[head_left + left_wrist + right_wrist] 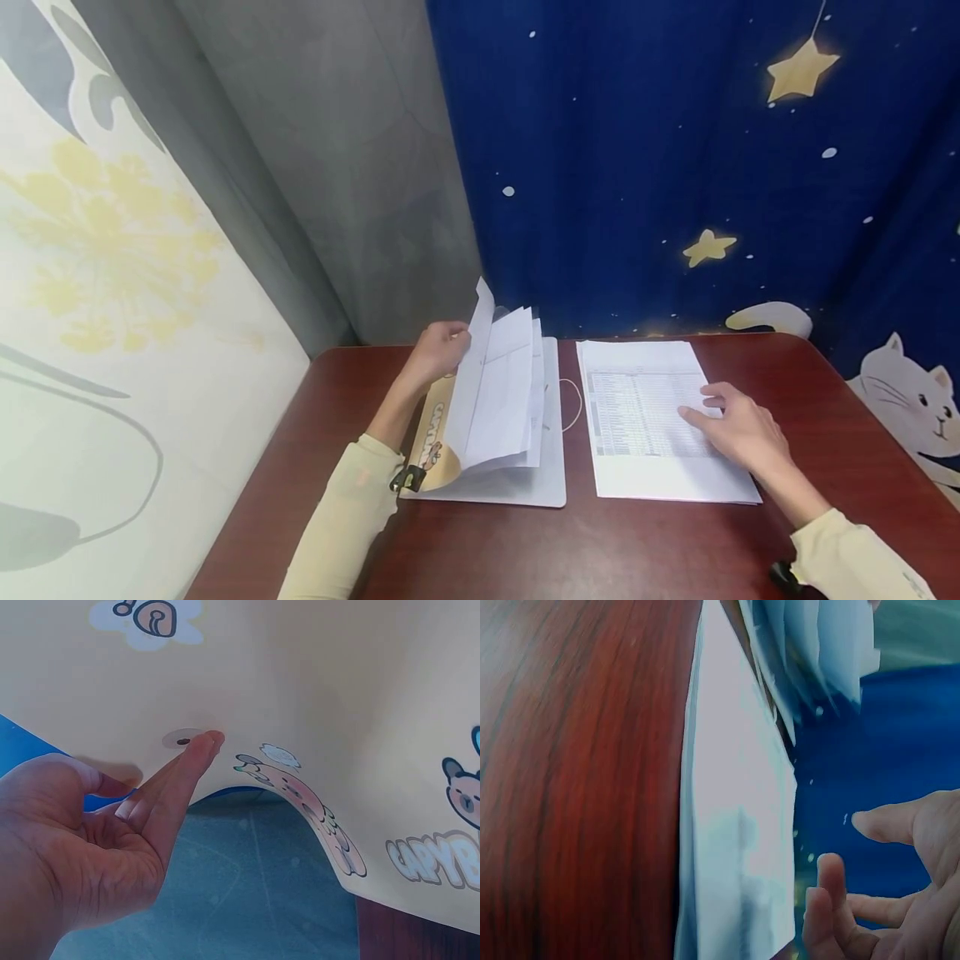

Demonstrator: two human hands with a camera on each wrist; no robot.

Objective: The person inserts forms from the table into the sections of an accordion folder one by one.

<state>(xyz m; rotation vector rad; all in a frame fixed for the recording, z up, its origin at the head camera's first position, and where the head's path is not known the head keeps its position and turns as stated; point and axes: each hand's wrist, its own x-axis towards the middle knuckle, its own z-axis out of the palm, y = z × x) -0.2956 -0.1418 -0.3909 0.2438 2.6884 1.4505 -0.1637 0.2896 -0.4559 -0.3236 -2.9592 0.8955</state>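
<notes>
My left hand (442, 346) pinches the raised tan cover (431, 421) of a folder near its upper edge. In the left wrist view, the thumb of that hand (97, 847) disappears behind the cover's edge, and cartoon capybaras decorate the cover (315, 690). Inside the half-open folder, loose white sheets (506, 392) stand fanned and tilted. To the right lies a stack of printed paper (652, 412) bearing a table of text. Over its right side hovers my right hand (742, 425), fingers spread and holding nothing; the right wrist view shows this hand (922, 877) beside the stack (739, 825).
Folder and stack lie side by side on a dark red wooden table (630, 550). A thin cord loop (580, 404) sticks out from the folder's right edge towards the stack. Behind the table hang a grey curtain (337, 167) and a blue starry curtain (615, 167).
</notes>
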